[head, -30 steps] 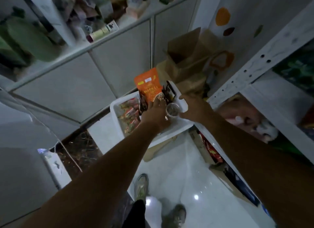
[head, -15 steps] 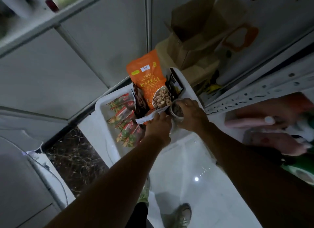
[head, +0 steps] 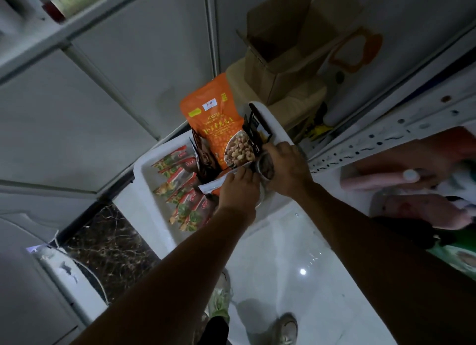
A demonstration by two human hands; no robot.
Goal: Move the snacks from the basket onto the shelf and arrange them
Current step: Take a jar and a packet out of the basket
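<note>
A white plastic basket (head: 144, 180) stands on the floor below me. An orange bag of roasted peanuts (head: 219, 123) stands upright in it among dark packets (head: 206, 159), and several red-and-green snack packs (head: 183, 190) lie at its left. My left hand (head: 238, 190) pinches a white flat packet (head: 215, 186) inside the basket. My right hand (head: 286, 164) curls round a small round tub (head: 265, 168) at the basket's right side. The white metal shelf (head: 373, 141) rises at the right.
Pink packages (head: 417, 180) and green items (head: 458, 249) lie on the shelf at right. Open cardboard boxes (head: 280, 53) stand behind the basket. White cabinets line the left. My shoes (head: 286, 326) are on the glossy white floor; a dark marble strip (head: 108, 246) runs at left.
The view has dropped closer to the basket. My left hand took hold of the white packet; my right hand closed round the small tub.
</note>
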